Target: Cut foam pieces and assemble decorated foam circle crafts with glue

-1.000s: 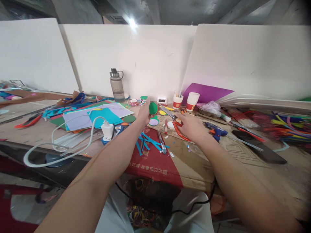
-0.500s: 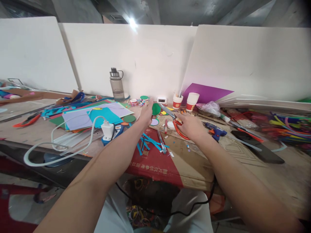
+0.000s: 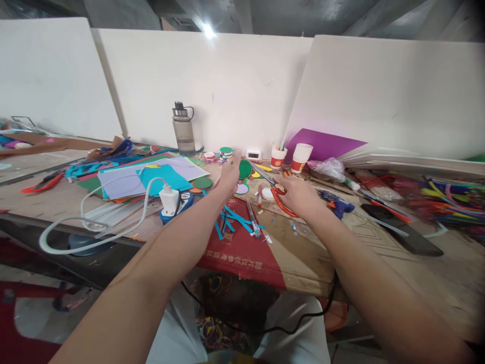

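Observation:
My left hand (image 3: 230,175) is closed at the edge of a green paper disc (image 3: 245,169), its fingers partly hidden behind the hand itself. In my right hand (image 3: 297,193) is a pair of scissors (image 3: 280,201) with orange handles, the blades pointing left toward the disc. Below the hands lie a pale purple disc (image 3: 242,188), a white disc (image 3: 267,193), a red pen (image 3: 259,195) and a clear-barrelled pen or knife (image 3: 252,220). Blue paper strips (image 3: 237,218) are scattered on the red part of the cardboard (image 3: 261,258).
Coloured paper sheets (image 3: 121,183), a white charger (image 3: 168,199) and a grey bottle (image 3: 184,132) stand or lie left. Two paper cups (image 3: 302,157), a small white clock (image 3: 253,154) and stacked discs (image 3: 226,153) are behind. A blue glue gun (image 3: 338,205) and black phone (image 3: 409,237) lie right.
The view has shifted slightly, so things sit a little higher and further right. Both hands keep nearly the same place, the left at the green disc and the right on the scissors.

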`<state>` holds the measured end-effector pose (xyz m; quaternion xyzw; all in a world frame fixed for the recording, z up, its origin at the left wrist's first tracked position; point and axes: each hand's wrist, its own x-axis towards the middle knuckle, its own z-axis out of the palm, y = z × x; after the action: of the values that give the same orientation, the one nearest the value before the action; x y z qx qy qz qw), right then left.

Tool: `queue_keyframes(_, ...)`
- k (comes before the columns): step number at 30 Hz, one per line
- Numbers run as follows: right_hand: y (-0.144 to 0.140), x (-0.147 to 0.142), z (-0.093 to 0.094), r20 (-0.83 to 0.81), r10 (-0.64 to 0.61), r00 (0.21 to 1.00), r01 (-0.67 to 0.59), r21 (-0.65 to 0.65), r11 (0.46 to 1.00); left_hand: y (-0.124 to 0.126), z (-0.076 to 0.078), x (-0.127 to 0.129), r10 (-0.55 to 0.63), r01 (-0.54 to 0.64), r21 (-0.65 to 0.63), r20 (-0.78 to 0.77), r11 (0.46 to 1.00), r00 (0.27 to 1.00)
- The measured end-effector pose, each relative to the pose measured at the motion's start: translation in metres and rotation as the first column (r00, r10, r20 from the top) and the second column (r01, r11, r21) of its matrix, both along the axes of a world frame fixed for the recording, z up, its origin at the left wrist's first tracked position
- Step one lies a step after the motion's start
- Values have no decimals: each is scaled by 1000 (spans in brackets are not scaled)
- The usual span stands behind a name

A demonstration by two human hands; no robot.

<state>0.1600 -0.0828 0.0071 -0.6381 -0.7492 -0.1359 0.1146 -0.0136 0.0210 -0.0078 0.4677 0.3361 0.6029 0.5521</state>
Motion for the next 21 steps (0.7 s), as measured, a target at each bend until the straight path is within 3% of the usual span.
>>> queue_keyframes(9,5,4,-5,10,37,999,-37,-6,999,5,-4,-3,-26,26,6,-37,1000,999)
queue_keyframes(21,3,3,-3,59,19,998,-17,-18,1000,11,-1,-12,-147,137,-153,-59,979,987)
